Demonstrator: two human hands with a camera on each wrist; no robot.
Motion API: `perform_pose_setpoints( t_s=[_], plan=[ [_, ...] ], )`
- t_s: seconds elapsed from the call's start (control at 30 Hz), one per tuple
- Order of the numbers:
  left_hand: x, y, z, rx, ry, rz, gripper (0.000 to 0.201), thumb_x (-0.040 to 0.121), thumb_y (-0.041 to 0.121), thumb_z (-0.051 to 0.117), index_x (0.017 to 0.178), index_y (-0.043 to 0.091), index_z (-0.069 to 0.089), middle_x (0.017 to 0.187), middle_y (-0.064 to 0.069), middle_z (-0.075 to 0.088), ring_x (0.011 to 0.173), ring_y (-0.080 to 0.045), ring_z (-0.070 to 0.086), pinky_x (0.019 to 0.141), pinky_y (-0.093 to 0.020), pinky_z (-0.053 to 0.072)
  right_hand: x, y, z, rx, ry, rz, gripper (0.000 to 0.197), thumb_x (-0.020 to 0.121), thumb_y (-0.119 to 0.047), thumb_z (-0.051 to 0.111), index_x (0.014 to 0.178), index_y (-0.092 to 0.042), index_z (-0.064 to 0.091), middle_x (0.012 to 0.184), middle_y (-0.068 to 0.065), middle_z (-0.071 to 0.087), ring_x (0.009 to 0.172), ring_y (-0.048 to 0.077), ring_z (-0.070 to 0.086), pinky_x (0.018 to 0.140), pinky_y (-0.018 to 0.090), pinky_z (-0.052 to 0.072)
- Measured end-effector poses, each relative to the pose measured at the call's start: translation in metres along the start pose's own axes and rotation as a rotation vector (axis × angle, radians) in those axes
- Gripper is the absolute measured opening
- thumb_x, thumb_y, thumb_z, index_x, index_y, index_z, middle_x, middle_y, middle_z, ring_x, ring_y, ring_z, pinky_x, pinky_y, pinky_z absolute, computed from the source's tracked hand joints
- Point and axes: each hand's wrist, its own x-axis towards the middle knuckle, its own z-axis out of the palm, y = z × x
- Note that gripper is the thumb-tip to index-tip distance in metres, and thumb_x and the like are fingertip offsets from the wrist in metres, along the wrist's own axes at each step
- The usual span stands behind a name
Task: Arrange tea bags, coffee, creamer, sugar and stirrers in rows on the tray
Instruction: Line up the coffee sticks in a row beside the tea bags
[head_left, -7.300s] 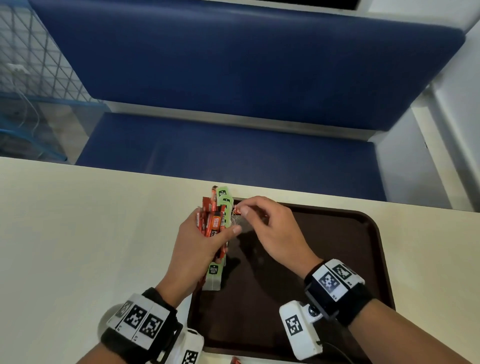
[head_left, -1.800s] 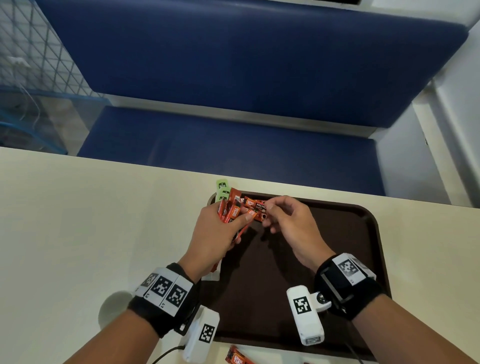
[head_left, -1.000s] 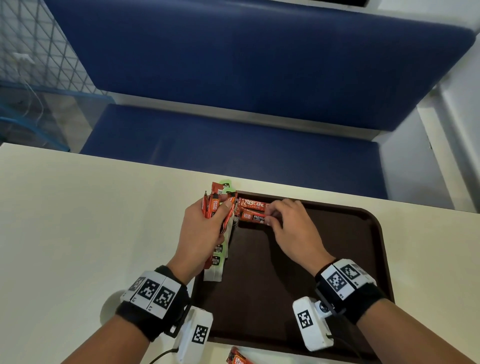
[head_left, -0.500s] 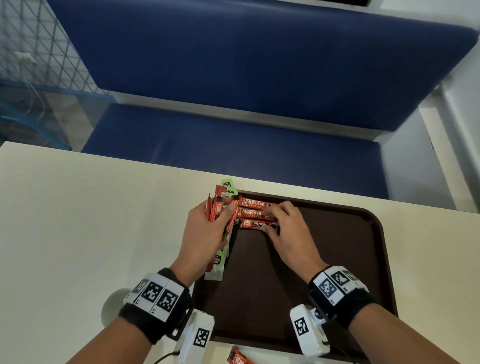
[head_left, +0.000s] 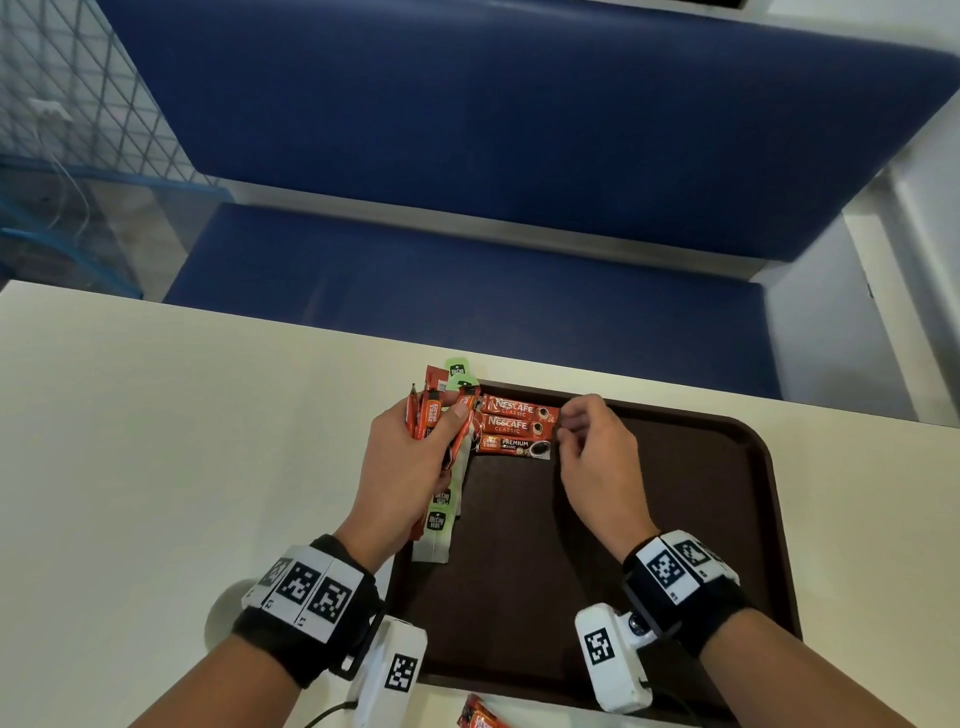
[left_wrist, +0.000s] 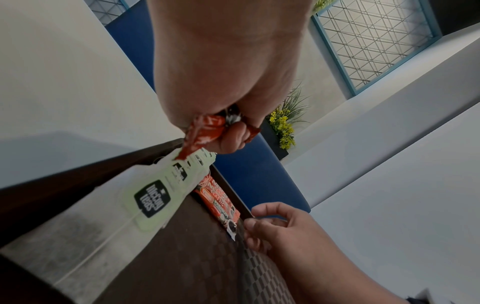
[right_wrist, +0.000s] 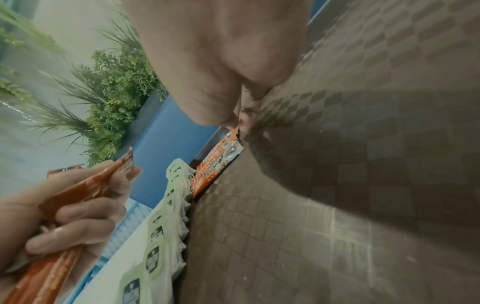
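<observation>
Three red coffee sachets lie side by side at the far left corner of the dark brown tray. My right hand is at their right ends, and its fingertips pinch the end of the farthest sachet. At the tray's left edge my left hand grips a bundle of red sachets together with green tea bags that hang below the fist. The right wrist view shows the tea bags trailing along the tray's rim.
The tray sits on a cream table. One more red sachet lies at the table's near edge, below the tray. A blue bench stands beyond the far edge. Most of the tray's floor is bare.
My right hand took sachets out of the left hand's bundle and laid them on the tray. It pressed on them half a second ago and has since slid right to their ends.
</observation>
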Motion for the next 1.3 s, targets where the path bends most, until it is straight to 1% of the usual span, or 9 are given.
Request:
perform_pose_setpoints(
  t_s=[0.17,0.33,0.47,0.7,0.8,0.97,1.03,1.13,1.3],
  plan=[
    [0.000,-0.002,-0.001,0.018,0.006,0.003,0.022,0.102,0.046,0.067,0.121,0.035,0.069,0.102,0.015,0.077,0.090,-0.011,0.076,0.060,-0.016,0.058,-0.005,-0.006,0.001,0.074,-0.014,0.087,0.026,0.100,-0.005,0.068,0.113,-0.024,0.055,0.101,-0.011,0.064,0.093,0.002,0.064,0.077,0.015,0.053],
    [0.002,-0.002,-0.003,0.012,0.001,0.010,0.025,0.102,0.046,0.067,0.123,0.032,0.071,0.104,0.011,0.078,0.091,-0.014,0.076,0.058,-0.015,0.056,-0.005,-0.005,0.006,0.113,-0.025,0.125,0.028,0.099,-0.004,0.069,0.112,-0.023,0.056,0.100,-0.007,0.065,0.091,0.008,0.068,0.083,0.035,0.064],
    [0.003,-0.002,-0.004,-0.002,0.007,0.007,0.027,0.102,0.046,0.068,0.124,0.031,0.072,0.104,0.007,0.079,0.092,-0.017,0.078,0.060,-0.018,0.056,-0.004,-0.005,0.006,0.121,-0.033,0.141,0.027,0.099,-0.004,0.070,0.111,-0.023,0.056,0.099,-0.006,0.066,0.091,0.010,0.070,0.082,0.040,0.066],
    [0.002,0.001,0.003,-0.006,-0.037,0.030,0.019,0.100,0.045,0.070,0.115,0.033,0.072,0.098,0.013,0.079,0.089,0.006,0.075,0.060,-0.016,0.060,-0.005,-0.012,0.000,0.120,-0.034,0.146,0.018,0.101,-0.010,0.069,0.109,-0.023,0.058,0.097,-0.006,0.068,0.088,0.010,0.071,0.080,0.039,0.065],
    [0.001,0.001,0.008,0.000,-0.073,0.059,0.020,0.097,0.044,0.075,0.112,0.031,0.075,0.097,0.014,0.080,0.092,0.000,0.077,0.062,-0.019,0.061,-0.007,-0.025,-0.005,0.307,-0.072,0.150,0.010,0.102,-0.023,0.072,0.110,-0.022,0.066,0.100,-0.003,0.073,0.089,0.012,0.074,0.075,0.029,0.064],
    [-0.003,0.002,0.016,0.047,-0.136,0.137,0.026,0.093,0.040,0.081,0.115,0.029,0.075,0.098,0.021,0.080,0.096,0.002,0.076,0.078,-0.009,0.056,-0.011,-0.045,-0.011,0.728,-0.370,0.277,0.022,0.107,-0.029,0.065,0.119,-0.015,0.077,0.106,0.004,0.079,0.088,0.012,0.071,0.075,0.024,0.057],
    [-0.004,0.001,0.017,0.042,-0.152,0.119,0.032,0.091,0.040,0.083,0.119,0.030,0.073,0.100,0.019,0.080,0.094,0.001,0.077,0.073,-0.010,0.057,-0.010,-0.044,-0.010,0.718,-0.313,0.269,0.018,0.106,-0.026,0.066,0.114,-0.015,0.078,0.098,0.001,0.078,0.086,0.010,0.069,0.074,0.024,0.056],
    [-0.004,0.000,0.016,0.039,-0.145,0.067,0.030,0.092,0.037,0.083,0.118,0.026,0.073,0.094,0.009,0.080,0.073,-0.001,0.075,0.056,-0.012,0.052,-0.004,-0.039,-0.009,0.861,-0.169,0.369,0.018,0.106,-0.020,0.067,0.116,-0.009,0.076,0.091,0.006,0.074,0.081,0.014,0.067,0.074,0.029,0.056],
    [0.000,-0.004,0.010,0.065,-0.068,0.064,0.016,0.093,0.031,0.084,0.106,0.029,0.075,0.089,0.011,0.080,0.069,-0.003,0.074,0.058,-0.017,0.053,-0.003,-0.034,-0.018,0.957,-0.202,0.451,0.021,0.106,-0.018,0.067,0.120,-0.005,0.073,0.096,0.013,0.077,0.081,0.015,0.071,0.073,0.026,0.059]
  ],
)
